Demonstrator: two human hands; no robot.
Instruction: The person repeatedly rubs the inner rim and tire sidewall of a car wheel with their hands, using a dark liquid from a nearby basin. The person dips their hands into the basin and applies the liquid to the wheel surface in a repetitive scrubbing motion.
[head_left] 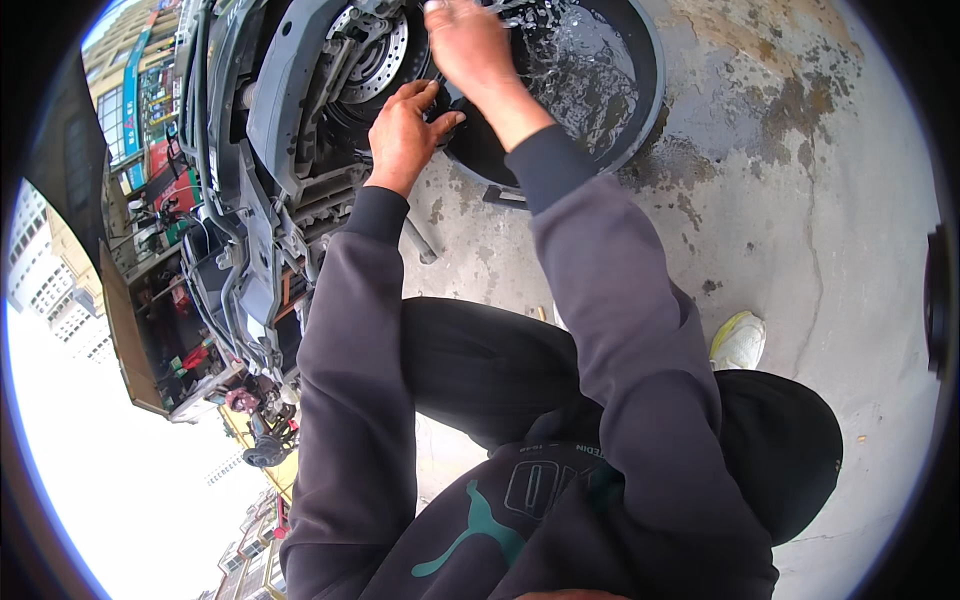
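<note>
A wheel with a perforated metal brake disc (pixel 384 62) sits in the dark scooter (pixel 285 95) at the upper left. Against its right side stands a round black basin (pixel 652 75) of rippling, splashing water (pixel 590 80). My left hand (pixel 402 138) is between wheel and basin, its fingers curled and thumb bent around something dark that I cannot make out. Higher up, my right hand (pixel 470 52) reaches across the basin's left part with its fingers closed near the wheel. Whatever it grips is hidden at the picture's upper edge.
Wet patches (pixel 700 140) spread over the concrete ground right of the basin. A metal stand leg (pixel 420 243) juts out below the scooter. My bent knees and a light shoe (pixel 739 340) are close by. Shopfronts and buildings line the left.
</note>
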